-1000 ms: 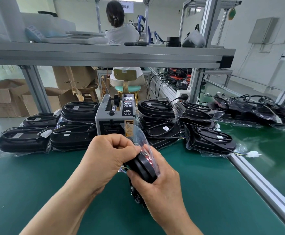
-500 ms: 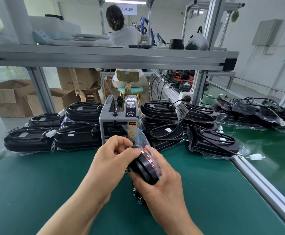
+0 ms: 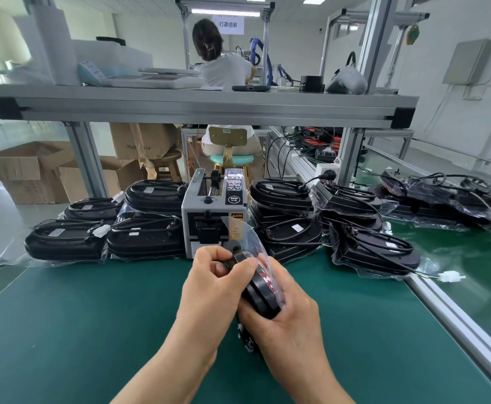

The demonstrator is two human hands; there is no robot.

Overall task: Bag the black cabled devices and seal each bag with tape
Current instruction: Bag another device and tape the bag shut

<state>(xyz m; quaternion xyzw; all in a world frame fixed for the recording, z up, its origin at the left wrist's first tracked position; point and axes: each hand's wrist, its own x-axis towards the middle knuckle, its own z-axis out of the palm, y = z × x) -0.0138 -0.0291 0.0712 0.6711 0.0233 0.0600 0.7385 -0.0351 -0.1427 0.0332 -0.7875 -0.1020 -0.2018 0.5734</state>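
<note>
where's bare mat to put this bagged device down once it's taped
Bare green mat lies left of the left hand, before the left stack of bagged devices. A narrower patch sits between the right hand and the aluminium rail. The back row around the tape dispenser is crowded.

A black oval device [image 3: 261, 295] stands on edge, tilted, its upper end gripped by the left hand [image 3: 212, 277] and its lower part by the right hand [image 3: 292, 325], partly inside a clear plastic bag [image 3: 245, 233] whose open mouth curls toward twelve o'clock. A grey boxy tape dispenser [image 3: 209, 211] sits at twelve o'clock. Bagged black cabled devices [image 3: 145, 240] lie stacked at ten o'clock, with a like stack [image 3: 291, 234] at two.
</note>
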